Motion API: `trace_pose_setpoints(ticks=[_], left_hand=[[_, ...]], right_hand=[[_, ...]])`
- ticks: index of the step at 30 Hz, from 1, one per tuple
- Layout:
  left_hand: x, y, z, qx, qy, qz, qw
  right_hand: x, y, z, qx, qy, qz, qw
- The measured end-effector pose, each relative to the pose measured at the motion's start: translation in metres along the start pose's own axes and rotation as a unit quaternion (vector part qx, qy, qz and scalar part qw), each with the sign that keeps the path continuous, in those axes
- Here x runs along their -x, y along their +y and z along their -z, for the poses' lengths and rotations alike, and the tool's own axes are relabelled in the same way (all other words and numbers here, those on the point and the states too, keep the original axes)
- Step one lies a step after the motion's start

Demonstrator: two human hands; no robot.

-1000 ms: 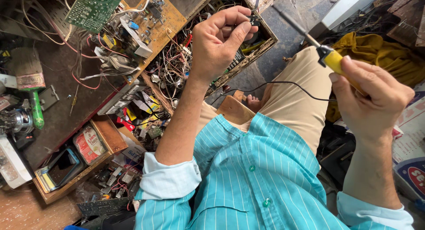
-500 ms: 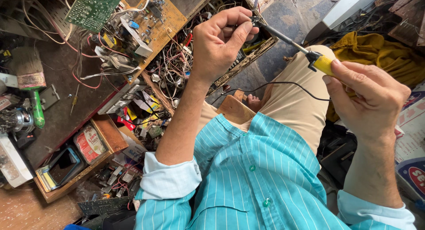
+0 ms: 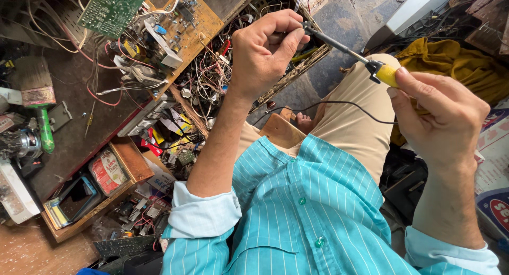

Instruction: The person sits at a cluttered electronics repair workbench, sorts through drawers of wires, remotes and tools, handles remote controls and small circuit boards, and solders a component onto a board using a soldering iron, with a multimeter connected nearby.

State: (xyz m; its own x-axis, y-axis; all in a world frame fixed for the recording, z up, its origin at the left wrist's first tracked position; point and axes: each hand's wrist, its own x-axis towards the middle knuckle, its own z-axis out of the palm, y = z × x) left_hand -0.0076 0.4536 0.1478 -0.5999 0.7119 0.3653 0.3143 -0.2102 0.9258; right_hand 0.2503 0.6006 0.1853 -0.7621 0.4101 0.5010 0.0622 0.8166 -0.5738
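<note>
Fingers of the left hand pinch something small, probably a wire end, steadying it right at the iron's tip. The right hand wraps the yellow handle of the soldering iron, fingers pressed together around it, with the shaft slanting up to that pinch so tip meets work. One iron, one black cord trailing over the lap. Beyond, on the worktop: two circuit boards, green and brown, one wire tangle, one brush.
</note>
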Motion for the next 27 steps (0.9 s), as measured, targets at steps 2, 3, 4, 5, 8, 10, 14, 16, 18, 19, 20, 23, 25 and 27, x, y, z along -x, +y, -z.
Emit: trace_pose_setpoints(ticks=[2, 3, 4, 5, 8, 10, 14, 16, 18, 19, 20, 23, 25, 27], left_hand=[[0.000, 0.000, 0.000, -0.009, 0.001, -0.004, 1.000], [0.000, 0.000, 0.000, -0.010, 0.004, -0.003, 1.000], [0.000, 0.000, 0.000, -0.011, 0.006, -0.002, 1.000], [0.000, -0.001, 0.000, -0.012, 0.008, -0.001, 1.000], [0.000, -0.001, 0.000, 0.004, 0.007, 0.016, 1.000], [0.000, -0.002, 0.000, 0.019, 0.010, 0.016, 1.000], [0.001, -0.003, 0.000, 0.032, 0.017, 0.022, 0.999], [0.001, -0.004, 0.001, 0.027, 0.015, 0.024, 0.999], [0.000, -0.005, 0.001, 0.027, 0.012, 0.025, 0.999], [0.000, -0.005, 0.001, 0.029, 0.012, 0.027, 0.999], [0.000, -0.005, 0.001, 0.031, 0.012, 0.028, 0.999], [0.001, -0.005, 0.000, 0.051, 0.015, 0.038, 0.998], [0.001, -0.005, 0.000, 0.047, 0.015, 0.040, 0.998], [0.001, -0.005, 0.000, 0.047, 0.016, 0.035, 0.998]], right_hand=[[-0.001, -0.001, 0.001, 0.044, 0.003, 0.041, 0.998], [-0.001, -0.002, 0.002, 0.068, 0.007, 0.049, 0.996], [-0.001, -0.002, 0.002, 0.092, 0.010, 0.058, 0.994], [-0.001, -0.002, 0.002, 0.091, 0.009, 0.055, 0.994], [0.000, 0.003, 0.000, 0.083, 0.015, 0.059, 0.995], [0.003, 0.008, -0.002, 0.075, 0.026, 0.072, 0.994], [0.015, 0.018, -0.006, 0.002, 0.052, 0.030, 0.998], [0.019, 0.022, -0.005, 0.006, 0.053, 0.026, 0.998], [0.019, 0.023, -0.005, 0.009, 0.053, 0.029, 0.998], [0.019, 0.023, -0.005, 0.007, 0.054, 0.025, 0.998], [0.019, 0.022, -0.004, 0.004, 0.055, 0.022, 0.998], [0.018, 0.020, -0.007, -0.010, 0.074, -0.021, 0.997], [0.021, 0.023, -0.012, -0.016, 0.099, -0.069, 0.993], [0.024, 0.036, -0.032, -0.257, 0.187, -0.235, 0.919]])
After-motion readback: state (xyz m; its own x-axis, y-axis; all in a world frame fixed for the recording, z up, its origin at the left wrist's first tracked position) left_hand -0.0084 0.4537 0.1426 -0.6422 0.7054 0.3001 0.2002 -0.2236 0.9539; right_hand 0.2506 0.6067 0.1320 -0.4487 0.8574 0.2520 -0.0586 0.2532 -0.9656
